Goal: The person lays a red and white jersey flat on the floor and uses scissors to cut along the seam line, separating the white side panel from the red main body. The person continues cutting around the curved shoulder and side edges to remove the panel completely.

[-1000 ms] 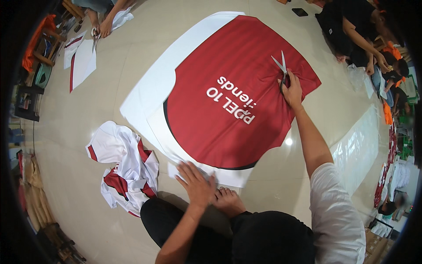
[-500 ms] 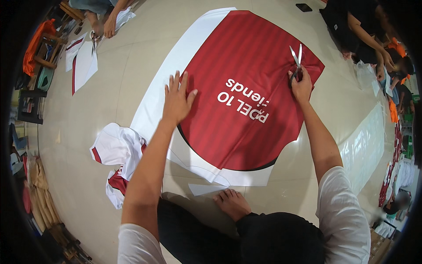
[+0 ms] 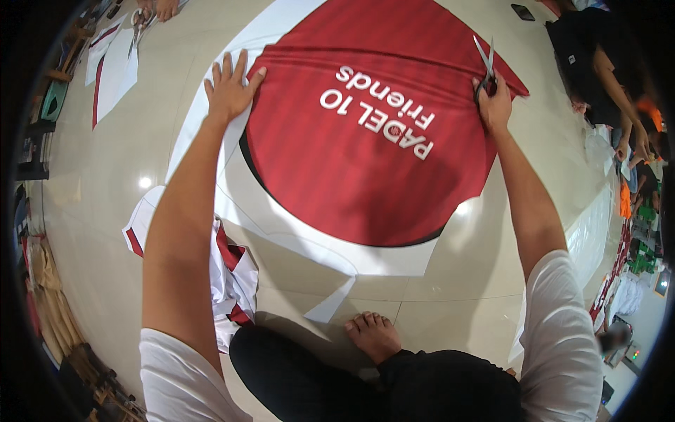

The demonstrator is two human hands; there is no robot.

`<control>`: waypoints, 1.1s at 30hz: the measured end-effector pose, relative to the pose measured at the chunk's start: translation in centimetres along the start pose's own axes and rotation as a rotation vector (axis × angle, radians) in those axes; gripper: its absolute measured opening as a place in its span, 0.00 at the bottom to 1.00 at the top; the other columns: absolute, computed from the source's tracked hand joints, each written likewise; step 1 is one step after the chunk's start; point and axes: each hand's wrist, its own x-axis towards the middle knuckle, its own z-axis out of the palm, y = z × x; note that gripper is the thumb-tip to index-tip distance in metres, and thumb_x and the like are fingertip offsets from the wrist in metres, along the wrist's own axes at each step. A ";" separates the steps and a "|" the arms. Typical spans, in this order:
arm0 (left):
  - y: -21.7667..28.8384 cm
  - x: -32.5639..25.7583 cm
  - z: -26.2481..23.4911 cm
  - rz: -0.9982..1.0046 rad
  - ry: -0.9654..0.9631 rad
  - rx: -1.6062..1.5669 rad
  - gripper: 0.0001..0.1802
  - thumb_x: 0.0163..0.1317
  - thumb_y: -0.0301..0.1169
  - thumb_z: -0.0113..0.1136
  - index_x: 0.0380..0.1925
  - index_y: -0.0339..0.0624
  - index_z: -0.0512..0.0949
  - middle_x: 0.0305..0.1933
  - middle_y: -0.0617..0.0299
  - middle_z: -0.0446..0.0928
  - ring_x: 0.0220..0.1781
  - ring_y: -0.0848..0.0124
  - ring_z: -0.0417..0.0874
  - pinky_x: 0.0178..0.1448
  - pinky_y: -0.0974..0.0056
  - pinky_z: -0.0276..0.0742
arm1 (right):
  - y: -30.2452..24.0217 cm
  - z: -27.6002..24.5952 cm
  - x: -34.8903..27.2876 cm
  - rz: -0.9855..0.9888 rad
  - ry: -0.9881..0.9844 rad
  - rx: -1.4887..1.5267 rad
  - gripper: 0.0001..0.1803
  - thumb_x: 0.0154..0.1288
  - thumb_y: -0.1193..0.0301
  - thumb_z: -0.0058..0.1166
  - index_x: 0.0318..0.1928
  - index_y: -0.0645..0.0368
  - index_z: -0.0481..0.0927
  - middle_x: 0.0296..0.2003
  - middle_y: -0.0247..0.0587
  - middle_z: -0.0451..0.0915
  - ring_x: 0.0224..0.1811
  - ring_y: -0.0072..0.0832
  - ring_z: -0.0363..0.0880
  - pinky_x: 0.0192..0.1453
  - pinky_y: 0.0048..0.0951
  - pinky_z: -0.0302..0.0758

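Observation:
A large red striped fabric panel [image 3: 351, 183] with white lettering lies over a white sheet [image 3: 394, 261] on the floor. Its curved lower edge has a black band beneath it. My left hand [image 3: 230, 90] rests flat, fingers spread, where the panel's left edge meets the white sheet; wrinkles run from there across the red fabric. My right hand [image 3: 496, 102] is closed round the dark handles of a pair of scissors [image 3: 485, 60] at the panel's right edge. The blades point away from me, parted. A narrow white strip [image 3: 330, 301] trails from the sheet near my bare foot.
Crumpled white and red fabric [image 3: 232, 274] lies beside my left forearm. At the far left, another person's hands [image 3: 163, 8] are near scissors and cut white pieces [image 3: 116, 77]. A phone [image 3: 522, 12] lies at the far right, by a co-worker in black [image 3: 587, 63]. Clear plastic sheeting [image 3: 587, 225] is at right.
My left hand has moved left, and the red fabric has shifted and bunched into folds near it. The right hand still holds the scissors. The view has shifted somewhat.

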 end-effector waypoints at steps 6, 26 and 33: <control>1.2 -2.5 2.5 0.245 0.021 -0.332 0.46 0.78 0.63 0.52 0.86 0.52 0.56 0.91 0.45 0.48 0.91 0.42 0.43 0.89 0.33 0.39 | 5.0 3.2 0.7 0.054 -0.150 -0.240 0.43 0.66 0.44 0.71 0.71 0.59 0.76 0.60 0.58 0.83 0.66 0.55 0.79 0.70 0.52 0.75; 15.5 -34.4 -9.7 -0.170 -0.213 -0.536 0.29 0.75 0.40 0.63 0.68 0.32 0.73 0.67 0.37 0.76 0.71 0.40 0.75 0.75 0.42 0.69 | -6.4 -10.5 -18.8 0.275 -0.128 0.238 0.34 0.68 0.56 0.75 0.65 0.66 0.79 0.45 0.44 0.85 0.51 0.32 0.84 0.61 0.36 0.79; 22.3 -46.2 -8.9 -0.313 -0.131 -0.595 0.21 0.67 0.41 0.73 0.49 0.37 0.79 0.46 0.48 0.82 0.48 0.46 0.82 0.52 0.45 0.77 | -16.9 -23.7 -38.5 0.822 -0.969 0.883 0.21 0.69 0.72 0.73 0.58 0.64 0.81 0.35 0.35 0.88 0.35 0.18 0.84 0.38 0.23 0.78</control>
